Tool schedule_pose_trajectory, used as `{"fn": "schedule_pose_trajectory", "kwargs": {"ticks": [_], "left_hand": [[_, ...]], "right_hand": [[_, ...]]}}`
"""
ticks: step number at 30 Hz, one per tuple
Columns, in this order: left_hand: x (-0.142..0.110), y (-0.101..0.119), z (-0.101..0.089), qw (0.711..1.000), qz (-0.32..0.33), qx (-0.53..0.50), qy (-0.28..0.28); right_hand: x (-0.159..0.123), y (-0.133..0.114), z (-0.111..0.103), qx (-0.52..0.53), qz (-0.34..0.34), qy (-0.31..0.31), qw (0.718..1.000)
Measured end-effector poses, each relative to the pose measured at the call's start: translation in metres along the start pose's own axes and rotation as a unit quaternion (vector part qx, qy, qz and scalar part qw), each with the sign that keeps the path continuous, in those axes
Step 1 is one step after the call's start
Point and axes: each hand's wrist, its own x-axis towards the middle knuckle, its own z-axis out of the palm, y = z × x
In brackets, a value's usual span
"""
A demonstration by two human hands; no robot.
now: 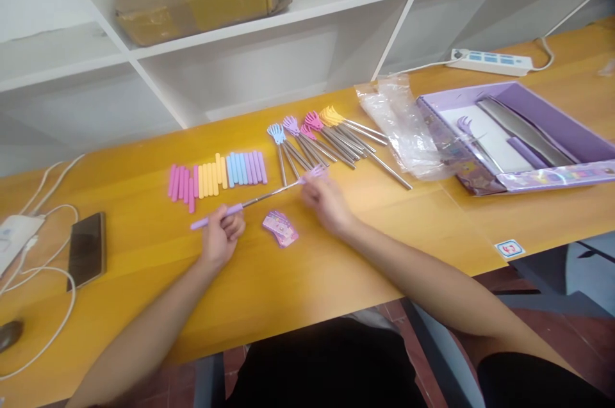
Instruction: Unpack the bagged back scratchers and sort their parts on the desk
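Observation:
A telescopic back scratcher [271,195] with a purple grip and a purple claw slants across the table in front of me. My left hand [223,234] is closed around its purple grip. At the claw end, my right hand [328,200] is closed on it, slightly smeared by motion. Beyond my hands lie several back scratcher rods with blue [277,132], purple [291,125], pink [313,120] and yellow claws [331,116]. Loose grips lie in a row: pink [180,182], yellow [208,178], blue [237,169] and purple [255,167]. Small printed cards [281,228] sit between my forearms.
On the right stands an open purple box [552,114] holding a purple back scratcher and a loose purple grip. Clear plastic bags [398,120] lean against it. A power strip [492,62] lies behind. Leftward are a phone [87,249], white cables and a mouse [10,334].

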Motion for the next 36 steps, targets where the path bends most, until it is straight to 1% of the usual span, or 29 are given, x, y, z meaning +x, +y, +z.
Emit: {"fn": "schedule_pose_trajectory", "kwargs": {"ticks": [2, 3, 4, 5, 6, 7, 8, 9, 10, 12, 15, 18, 20, 25, 29, 36], "left_hand": [[0.015, 0.014, -0.01, 0.997, 0.025, -0.031, 0.069], [0.023, 0.023, -0.016, 0.991, 0.049, -0.046, 0.112], [0.031, 0.032, -0.023, 0.984, 0.079, -0.058, 0.149], [0.038, 0.041, -0.03, 0.976, 0.113, -0.066, 0.176], [0.044, 0.05, -0.036, 0.969, 0.144, -0.067, 0.191], [0.048, 0.058, -0.041, 0.964, 0.167, -0.063, 0.196], [0.051, 0.064, -0.044, 0.962, 0.184, -0.058, 0.195], [0.051, 0.067, -0.046, 0.961, 0.192, -0.051, 0.19], [0.051, 0.069, -0.047, 0.962, 0.194, -0.047, 0.184], [0.047, 0.066, -0.046, 0.963, 0.196, -0.048, 0.179], [0.041, 0.054, -0.043, 0.965, 0.185, -0.059, 0.176], [0.039, 0.044, -0.04, 0.97, 0.171, -0.062, 0.159], [0.038, 0.04, -0.038, 0.97, 0.179, -0.054, 0.156], [0.037, 0.041, -0.038, 0.968, 0.196, -0.049, 0.15], [0.036, 0.042, -0.039, 0.97, 0.188, -0.054, 0.147], [0.034, 0.04, -0.036, 0.979, 0.165, -0.063, 0.103]], "right_hand": [[0.023, -0.024, -0.027, 0.036, -0.056, 0.113, 0.991], [0.034, -0.038, -0.045, 0.056, -0.088, 0.18, 0.978], [0.046, -0.053, -0.063, 0.074, -0.124, 0.253, 0.957], [0.055, -0.067, -0.082, 0.093, -0.156, 0.325, 0.928], [0.063, -0.08, -0.099, 0.106, -0.189, 0.385, 0.897], [0.069, -0.09, -0.114, 0.112, -0.212, 0.428, 0.871], [0.072, -0.097, -0.126, 0.115, -0.229, 0.46, 0.85], [0.074, -0.102, -0.134, 0.114, -0.243, 0.48, 0.835], [0.074, -0.104, -0.139, 0.109, -0.256, 0.49, 0.826], [0.071, -0.104, -0.142, 0.093, -0.287, 0.49, 0.818], [0.065, -0.1, -0.137, 0.076, -0.318, 0.47, 0.819], [0.064, -0.1, -0.135, 0.089, -0.302, 0.463, 0.828], [0.066, -0.1, -0.135, 0.092, -0.282, 0.472, 0.83], [0.072, -0.094, -0.134, 0.079, -0.24, 0.49, 0.834], [0.072, -0.091, -0.132, 0.083, -0.234, 0.482, 0.84], [0.067, -0.099, -0.132, 0.094, -0.245, 0.479, 0.838]]}}
